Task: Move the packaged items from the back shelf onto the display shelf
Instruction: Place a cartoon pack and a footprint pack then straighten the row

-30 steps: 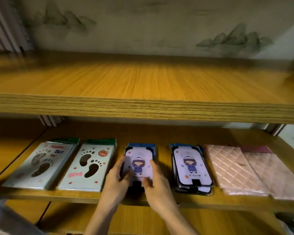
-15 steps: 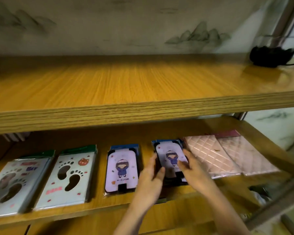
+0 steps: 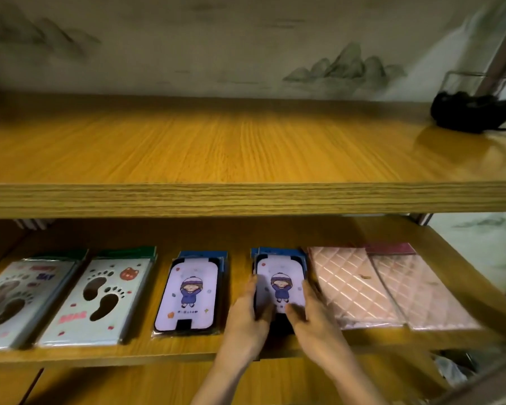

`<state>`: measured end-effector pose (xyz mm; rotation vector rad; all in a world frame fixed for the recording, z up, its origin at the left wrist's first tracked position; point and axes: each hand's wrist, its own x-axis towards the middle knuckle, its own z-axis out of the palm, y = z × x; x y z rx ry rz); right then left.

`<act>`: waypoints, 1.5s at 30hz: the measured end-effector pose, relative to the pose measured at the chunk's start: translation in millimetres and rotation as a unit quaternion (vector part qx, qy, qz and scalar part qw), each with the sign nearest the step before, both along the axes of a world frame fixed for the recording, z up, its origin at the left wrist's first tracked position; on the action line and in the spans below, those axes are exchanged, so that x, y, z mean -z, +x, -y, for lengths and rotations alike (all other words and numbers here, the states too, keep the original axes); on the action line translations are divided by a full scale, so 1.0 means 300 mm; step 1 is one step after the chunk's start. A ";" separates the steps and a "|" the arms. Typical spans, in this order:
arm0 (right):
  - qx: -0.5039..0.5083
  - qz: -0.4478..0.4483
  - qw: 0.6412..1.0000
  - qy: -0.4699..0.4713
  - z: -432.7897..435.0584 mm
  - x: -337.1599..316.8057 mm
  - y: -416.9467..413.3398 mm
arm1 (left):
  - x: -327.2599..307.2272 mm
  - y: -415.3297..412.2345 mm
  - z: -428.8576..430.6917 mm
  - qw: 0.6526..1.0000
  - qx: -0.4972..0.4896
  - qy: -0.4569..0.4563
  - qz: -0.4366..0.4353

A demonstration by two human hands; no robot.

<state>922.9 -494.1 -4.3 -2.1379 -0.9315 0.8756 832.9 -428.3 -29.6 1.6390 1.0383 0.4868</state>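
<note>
Beneath a bare wooden shelf (image 3: 246, 147), the display shelf (image 3: 158, 352) is filling; left hand (image 3: 247, 320) and right hand (image 3: 316, 320) are clasping the purple cartoon packet (image 3: 281, 283) by its sides, seemingly squaring it beside the quilted pink packs (image 3: 351, 287); releasing looks next.

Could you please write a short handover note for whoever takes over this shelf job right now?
Left hand and right hand press the sides of the right cartoon pack, flat on the lower shelf.
Already laid out in a row: two footprint packs, the left cartoon pack, two pink quilted packs.
The upper shelf holds only a black object at far right.
Left: square up this stack; no further stock is in view.
</note>
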 end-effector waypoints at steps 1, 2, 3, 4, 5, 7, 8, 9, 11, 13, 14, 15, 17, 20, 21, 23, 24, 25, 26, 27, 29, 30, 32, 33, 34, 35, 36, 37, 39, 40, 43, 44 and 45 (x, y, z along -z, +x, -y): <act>0.003 -0.003 1.000 0.007 -0.005 0.008 -0.001 | 0.002 0.001 -0.004 1.000 -0.004 -0.004 0.000; 0.007 -0.005 1.000 0.017 -0.010 0.014 -0.001 | 0.006 0.000 -0.007 1.000 -0.008 -0.011 0.005; 0.011 -0.009 1.000 0.025 -0.013 0.022 0.000 | 0.008 -0.002 -0.009 1.000 -0.014 -0.018 0.008; 0.012 -0.013 0.999 0.032 -0.017 0.028 -0.001 | 0.012 -0.005 -0.009 0.999 -0.022 -0.021 0.012; 0.009 -0.015 0.999 0.034 -0.022 0.032 -0.004 | 0.013 -0.009 -0.009 0.999 -0.032 -0.018 0.016; 0.000 -0.015 0.999 0.045 -0.035 0.037 -0.016 | 0.011 -0.018 -0.008 0.998 -0.056 -0.011 0.024; -0.002 -0.019 0.998 0.053 -0.041 0.039 -0.024 | 0.007 -0.022 -0.007 0.997 -0.068 -0.015 0.027; -0.002 -0.023 0.998 0.059 -0.046 0.042 -0.031 | 0.004 -0.026 -0.009 0.996 -0.079 -0.020 0.028; -0.005 -0.020 0.998 0.065 -0.049 0.048 -0.036 | 0.003 -0.029 -0.013 0.996 -0.083 -0.026 0.026; -0.006 -0.011 0.998 0.061 -0.047 0.049 -0.036 | 0.005 -0.034 -0.012 0.996 -0.076 -0.023 0.027; -0.007 -0.007 0.998 0.061 -0.047 0.050 -0.036 | 0.004 -0.034 -0.011 0.997 -0.071 -0.020 0.028; -0.007 -0.004 0.998 0.062 -0.048 0.049 -0.038 | 0.000 -0.034 -0.010 0.997 -0.065 -0.015 0.028; -0.011 -0.008 0.998 0.060 -0.050 0.045 -0.046 | -0.004 -0.041 -0.010 0.998 -0.054 -0.007 0.022; -0.030 0.015 0.996 0.079 -0.025 0.032 -0.034 | -0.009 -0.048 -0.004 0.998 -0.045 0.052 -0.004; -0.034 0.025 0.994 0.096 -0.009 0.025 -0.015 | -0.017 -0.040 0.007 0.995 -0.035 0.096 -0.010; -0.009 0.023 0.992 0.124 0.035 0.000 0.046 | -0.036 -0.003 0.039 0.990 0.003 0.138 0.002; 0.019 0.011 0.991 0.133 0.061 -0.010 0.088 | -0.045 0.024 0.057 0.993 0.031 0.117 0.011; 0.050 0.002 0.989 0.142 0.087 -0.017 0.134 | -0.056 0.056 0.073 0.995 0.050 0.081 0.022; 0.079 0.008 0.986 0.148 0.112 -0.017 0.184 | -0.064 0.089 0.086 0.997 0.060 0.044 0.033; 0.099 0.025 0.985 0.140 0.135 -0.012 0.233 | -0.073 0.123 0.099 0.997 0.066 0.025 0.043; 0.116 0.031 0.988 0.101 0.173 -0.004 0.318 | -0.080 0.191 0.119 0.996 0.069 0.006 0.054; 0.117 0.011 0.989 0.086 0.187 0.000 0.352 | -0.082 0.220 0.129 0.996 0.067 -0.007 0.056; 0.097 -0.023 0.993 0.065 0.208 0.010 0.400 | -0.069 0.269 0.143 0.995 0.065 -0.044 0.067; 0.082 -0.028 0.995 0.054 0.215 0.017 0.415 | -0.061 0.291 0.153 0.993 0.060 -0.071 0.074; 0.067 -0.025 0.997 0.041 0.220 0.028 0.431 | -0.048 0.313 0.163 0.992 0.047 -0.084 0.077; 0.053 -0.020 0.998 0.031 0.221 0.037 0.447 | -0.035 0.336 0.173 0.993 0.027 -0.083 0.079; 0.042 -0.013 0.999 0.020 0.220 0.041 0.461 | -0.026 0.356 0.186 0.994 0.009 -0.076 0.077; 0.025 -0.004 1.000 0.010 0.221 0.047 0.482 | -0.022 0.377 0.205 0.994 -0.011 -0.069 0.080; -0.002 0.019 1.000 -0.001 0.206 0.041 0.493 | -0.024 0.389 0.219 0.994 -0.027 -0.060 0.086; -0.014 0.031 0.999 -0.001 0.204 0.037 0.499 | -0.021 0.393 0.228 0.994 -0.038 -0.055 0.090; -0.048 0.059 0.997 0.002 0.210 0.033 0.497 | -0.010 0.403 0.235 0.992 -0.078 -0.054 0.080; -0.064 0.064 0.996 0.003 0.213 0.033 0.491 | -0.004 0.404 0.232 0.992 -0.087 -0.051 0.074; -0.078 0.068 0.995 0.007 0.216 0.035 0.482 | 0.005 0.405 0.230 0.992 -0.093 -0.049 0.070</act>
